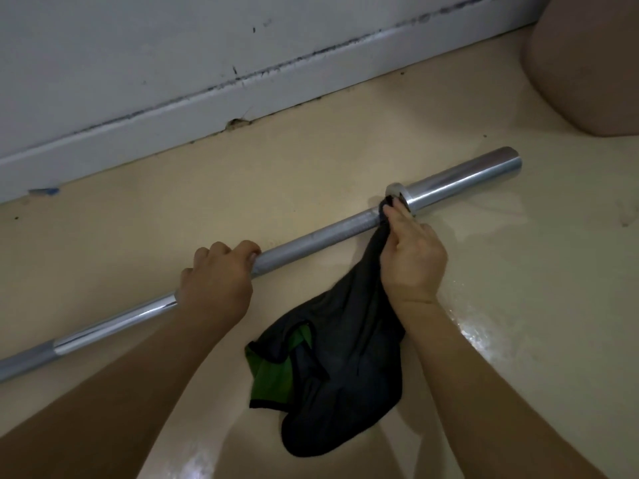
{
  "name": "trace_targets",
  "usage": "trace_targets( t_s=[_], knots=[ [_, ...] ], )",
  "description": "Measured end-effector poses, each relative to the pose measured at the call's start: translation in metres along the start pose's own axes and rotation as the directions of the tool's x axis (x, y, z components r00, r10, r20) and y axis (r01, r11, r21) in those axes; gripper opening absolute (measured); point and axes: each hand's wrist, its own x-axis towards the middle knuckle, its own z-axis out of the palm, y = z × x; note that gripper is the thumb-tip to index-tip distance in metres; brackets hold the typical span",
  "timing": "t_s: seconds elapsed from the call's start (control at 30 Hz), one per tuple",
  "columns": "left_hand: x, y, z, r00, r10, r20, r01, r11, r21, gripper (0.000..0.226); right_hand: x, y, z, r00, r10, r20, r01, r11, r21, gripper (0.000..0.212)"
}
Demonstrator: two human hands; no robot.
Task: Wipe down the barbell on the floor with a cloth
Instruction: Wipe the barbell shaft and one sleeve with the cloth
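Note:
A silver barbell [311,236] lies slanted on the beige floor, from the lower left up to its thick sleeve at the upper right. My left hand [216,281] grips the shaft near the middle, fingers curled over it. My right hand [411,257] pinches a dark grey cloth [345,368] with green trim and presses its top end against the shaft right beside the collar. Most of the cloth hangs down and trails on the floor between my forearms.
A white baseboard [193,115] and wall run behind the bar, with chipped spots along the floor seam. A large rounded tan object [587,63] sits at the upper right. A scrap of blue tape [48,191] lies at the far left.

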Motion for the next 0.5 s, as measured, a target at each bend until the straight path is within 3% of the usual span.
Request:
trace_targets(
  t_s=[0.07, 0.17, 0.23, 0.4, 0.5],
  knots=[
    [-0.001, 0.0, 0.0, 0.999, 0.032, -0.028, -0.033, 0.999, -0.018, 0.037, -0.004, -0.018, 0.008, 0.999, 0.035, 0.02, -0.034, 0.999, -0.009, 0.036],
    [-0.013, -0.003, -0.001, 0.993, 0.111, -0.039, -0.111, 0.994, -0.008, 0.05, -0.016, -0.016, 0.008, 0.984, -0.137, 0.117, 0.142, 0.989, -0.037, 0.041],
    [-0.015, -0.006, 0.0, 0.987, 0.146, -0.064, -0.147, 0.989, -0.012, 0.051, -0.002, -0.003, 0.002, 0.965, -0.247, 0.089, 0.248, 0.969, -0.003, 0.039],
    [0.002, -0.011, 0.002, 0.99, 0.133, -0.055, -0.134, 0.991, -0.021, 0.041, 0.015, -0.019, 0.011, 0.985, -0.164, 0.059, 0.163, 0.986, 0.027, 0.034],
    [0.0, -0.013, 0.003, 0.989, 0.134, -0.059, -0.135, 0.991, -0.016, 0.04, 0.026, -0.015, 0.004, 0.969, -0.233, 0.079, 0.231, 0.972, 0.035, 0.033]
  ],
)
